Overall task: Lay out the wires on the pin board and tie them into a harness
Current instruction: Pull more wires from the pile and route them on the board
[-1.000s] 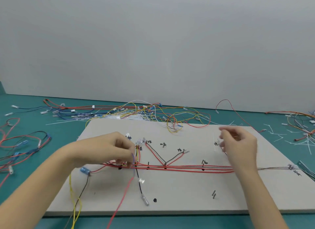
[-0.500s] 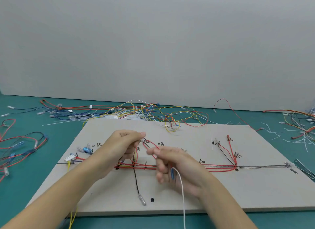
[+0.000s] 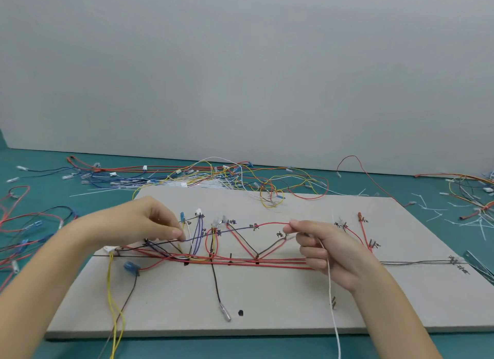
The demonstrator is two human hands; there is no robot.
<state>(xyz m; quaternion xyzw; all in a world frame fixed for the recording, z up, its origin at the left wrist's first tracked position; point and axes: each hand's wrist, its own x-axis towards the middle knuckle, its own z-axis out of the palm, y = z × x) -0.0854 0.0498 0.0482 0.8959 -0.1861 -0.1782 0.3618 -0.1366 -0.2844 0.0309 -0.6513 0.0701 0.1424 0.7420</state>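
Head view: your left hand, at centre left of the frame, pinches a dark blue wire between thumb and forefinger, just over the left end of the red bundle. Your right hand, at centre right, pinches the other end of that stretch, where the wire turns red, and its lower fingers curl round a white cord that hangs down past the lower edge of the board. The wire spans the middle of the frame between your hands, raised above the board and crossing the marked points there.

To do this well, keep the wire lightly taut and lower it along the marked route, so it sits beside the red bundle and not across the upright branches. Mind the blue loops and the yellow wire near your left hand; a snag there seems likely. Keep the cord clear of the run until the wire lies flat, then tie.

Against the earlier frames, your hands are now spread wide; half a second ago they were nearly together at the board's centre. The view has shifted right, so more of the board's left end shows. The blue loops and white connector at upper centre left were not seen on the board then. Loose wires lie heaped behind the board as before.
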